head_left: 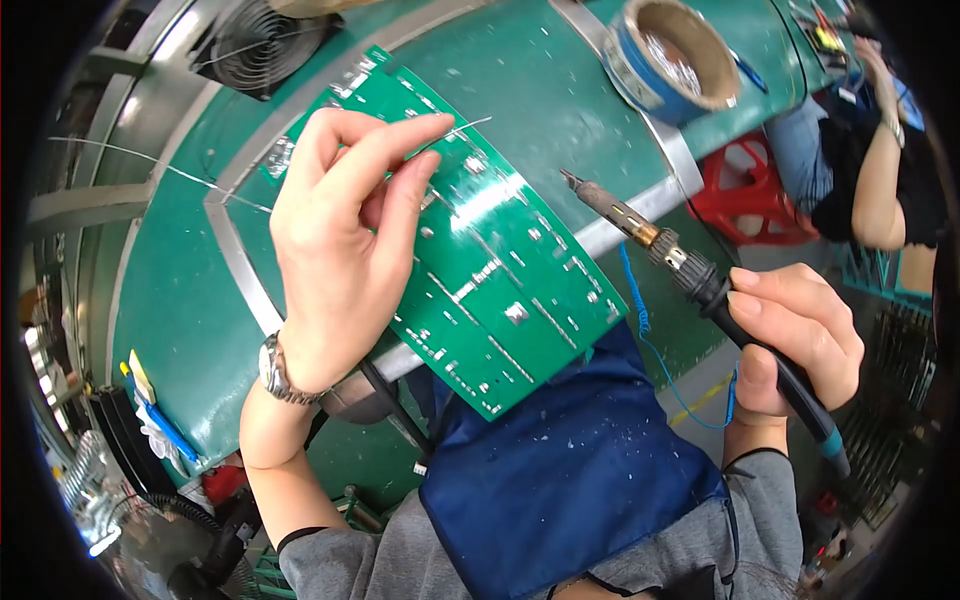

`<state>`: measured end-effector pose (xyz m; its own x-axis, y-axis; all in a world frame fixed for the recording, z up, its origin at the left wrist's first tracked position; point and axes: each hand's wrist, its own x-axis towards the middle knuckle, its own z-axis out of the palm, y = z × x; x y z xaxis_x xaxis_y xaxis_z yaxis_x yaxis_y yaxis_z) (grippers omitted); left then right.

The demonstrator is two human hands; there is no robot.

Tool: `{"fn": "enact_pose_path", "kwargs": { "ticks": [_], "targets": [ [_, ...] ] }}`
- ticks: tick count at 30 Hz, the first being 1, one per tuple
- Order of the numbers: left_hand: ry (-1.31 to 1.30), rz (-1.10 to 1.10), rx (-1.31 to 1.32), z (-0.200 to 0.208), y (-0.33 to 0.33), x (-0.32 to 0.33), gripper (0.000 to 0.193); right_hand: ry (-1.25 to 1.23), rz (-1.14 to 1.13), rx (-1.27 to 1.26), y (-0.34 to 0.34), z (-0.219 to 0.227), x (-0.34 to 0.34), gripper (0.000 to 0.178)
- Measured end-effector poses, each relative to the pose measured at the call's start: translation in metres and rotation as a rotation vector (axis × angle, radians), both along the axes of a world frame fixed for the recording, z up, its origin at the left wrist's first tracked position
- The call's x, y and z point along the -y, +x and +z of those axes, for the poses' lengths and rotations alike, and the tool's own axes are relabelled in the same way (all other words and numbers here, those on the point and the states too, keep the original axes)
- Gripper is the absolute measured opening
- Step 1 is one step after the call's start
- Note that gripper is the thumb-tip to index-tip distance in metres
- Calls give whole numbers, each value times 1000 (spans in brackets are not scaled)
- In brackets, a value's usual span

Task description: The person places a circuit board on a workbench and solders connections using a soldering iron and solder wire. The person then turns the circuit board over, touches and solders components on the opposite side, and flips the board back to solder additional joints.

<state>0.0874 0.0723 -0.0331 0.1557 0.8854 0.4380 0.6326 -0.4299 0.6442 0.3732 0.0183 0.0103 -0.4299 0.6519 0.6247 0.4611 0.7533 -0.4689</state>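
A long green circuit board (470, 270) lies tilted across the bench edge, its near end reaching over my lap. Shiny solder spots and rows of joints cover its upper face. Above its left part is my left hand (345, 215), pinching a thin solder wire (470, 126) between thumb and forefinger. The wire's tip sticks out to the right, and its tail runs off to the left. My right hand (800, 345) grips a soldering iron (700, 275) by its black handle. The iron's tip points up and left, apart from the board and the wire.
A large blue and tan tape-like roll (655, 65) with silvery bits inside stands on the green bench (520, 60). A round fan grille (262, 45) is at the far left. Past a red stool (745, 195), another person's arm (878, 190) shows. A blue coiled cord (640, 300) hangs near my right hand.
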Motion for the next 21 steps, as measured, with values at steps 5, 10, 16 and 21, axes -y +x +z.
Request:
{"fn": "enact_pose_path", "kwargs": {
  "ticks": [5, 10, 16, 21],
  "targets": [
    [-48, 108, 74, -6, -22, -22, 11, -63, 21, 23, -23, -1, -42, 22],
    [49, 139, -106, -16, -39, -29, 12, -98, 83, 83, -49, -5, -77, 22],
    [43, 173, -100, -21, -44, -37, 12, -80, 77, 81, -72, -14, -100, 24],
    [30, 144, -103, -26, -43, -40, 10, -78, 66, 91, -80, -16, -109, 21]
  ]
}}
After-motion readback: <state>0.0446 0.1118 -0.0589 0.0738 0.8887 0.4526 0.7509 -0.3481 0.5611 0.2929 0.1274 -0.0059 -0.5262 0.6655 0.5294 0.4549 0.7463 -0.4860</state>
